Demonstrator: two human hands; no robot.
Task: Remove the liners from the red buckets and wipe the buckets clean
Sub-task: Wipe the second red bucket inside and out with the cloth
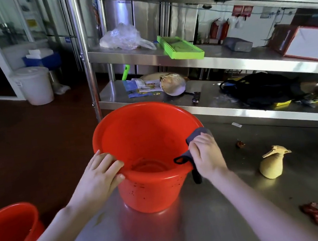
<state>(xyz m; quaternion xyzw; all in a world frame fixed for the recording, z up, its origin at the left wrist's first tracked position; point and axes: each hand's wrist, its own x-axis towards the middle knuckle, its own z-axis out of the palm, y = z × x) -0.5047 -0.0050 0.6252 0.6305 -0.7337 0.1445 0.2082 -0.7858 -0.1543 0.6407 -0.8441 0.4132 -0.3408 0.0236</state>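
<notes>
Our left hand (100,174) grips the red bucket (136,135) at its near rim. Our right hand (207,154) clutches a grey cloth (196,133) on the right rim. We find the wall signs (243,11) too blurred to read.

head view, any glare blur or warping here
Head view: the wide lens bows the shelf rails; the steel table shows a red reflection below the red bucket and pale glare beside it; the far right edge is dim and smeared; the bucket and grey cloth are sharp.
</notes>
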